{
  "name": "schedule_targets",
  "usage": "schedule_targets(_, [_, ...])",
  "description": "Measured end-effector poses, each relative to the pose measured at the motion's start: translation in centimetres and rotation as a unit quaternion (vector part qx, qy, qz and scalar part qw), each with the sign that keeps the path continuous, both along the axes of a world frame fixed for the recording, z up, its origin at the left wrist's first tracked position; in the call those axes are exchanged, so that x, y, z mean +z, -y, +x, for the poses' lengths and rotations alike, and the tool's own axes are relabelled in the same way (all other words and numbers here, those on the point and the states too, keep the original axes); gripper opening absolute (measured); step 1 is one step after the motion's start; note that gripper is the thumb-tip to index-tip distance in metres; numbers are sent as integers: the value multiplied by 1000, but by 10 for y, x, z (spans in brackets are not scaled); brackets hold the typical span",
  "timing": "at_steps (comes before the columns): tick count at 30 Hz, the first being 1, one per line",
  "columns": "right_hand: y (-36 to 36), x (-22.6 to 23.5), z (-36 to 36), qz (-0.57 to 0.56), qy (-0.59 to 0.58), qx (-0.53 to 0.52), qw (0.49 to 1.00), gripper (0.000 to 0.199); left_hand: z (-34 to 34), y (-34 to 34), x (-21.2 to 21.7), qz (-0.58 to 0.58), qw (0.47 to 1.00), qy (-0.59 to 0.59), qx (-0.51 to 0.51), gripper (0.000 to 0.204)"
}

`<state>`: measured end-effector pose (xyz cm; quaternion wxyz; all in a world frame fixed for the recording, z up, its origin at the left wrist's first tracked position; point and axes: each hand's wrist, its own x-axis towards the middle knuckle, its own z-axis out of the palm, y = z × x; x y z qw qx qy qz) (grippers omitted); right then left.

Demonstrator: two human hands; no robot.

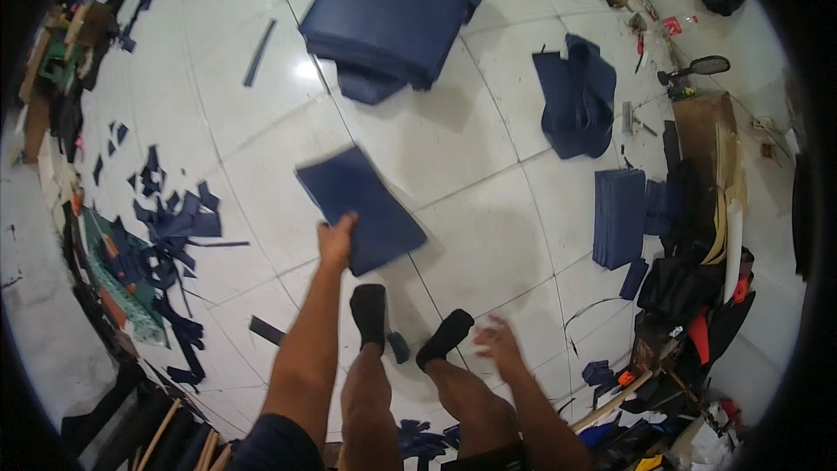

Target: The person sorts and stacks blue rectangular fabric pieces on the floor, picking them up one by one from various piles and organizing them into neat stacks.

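Note:
My left hand [337, 242] grips the near left edge of a dark blue rectangular piece [370, 201], thumb on top. It looks like leather-like sheet material, maybe a thin stack. Whether it rests on the floor or is held just above it, I cannot tell. Off to the right, beside my right foot, my right hand [499, 344] is slightly blurred, its fingers apart and nothing in them. A small dark block [398, 347] lies between my black-socked feet.
A large pile of blue sheets [388, 22] is ahead. At right are a folded blue strip [577, 100], a neat blue stack [618, 218] and a scraper-like tool [629, 118]. Blue offcuts [179, 214] litter the left tiles. Clutter lines both walls, including a mirror [708, 65].

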<state>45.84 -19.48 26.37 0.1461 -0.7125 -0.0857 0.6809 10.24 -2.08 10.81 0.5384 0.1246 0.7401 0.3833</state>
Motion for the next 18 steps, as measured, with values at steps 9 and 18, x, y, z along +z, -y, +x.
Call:
schedule_targets(9, [5, 157, -151, 14, -162, -327, 931, 72, 73, 95, 297, -108, 956, 237, 133, 58])
schedule_targets(18, [-143, 295, -241, 83, -27, -294, 952, 62, 1, -12, 453, -108, 939, 256, 203, 57])
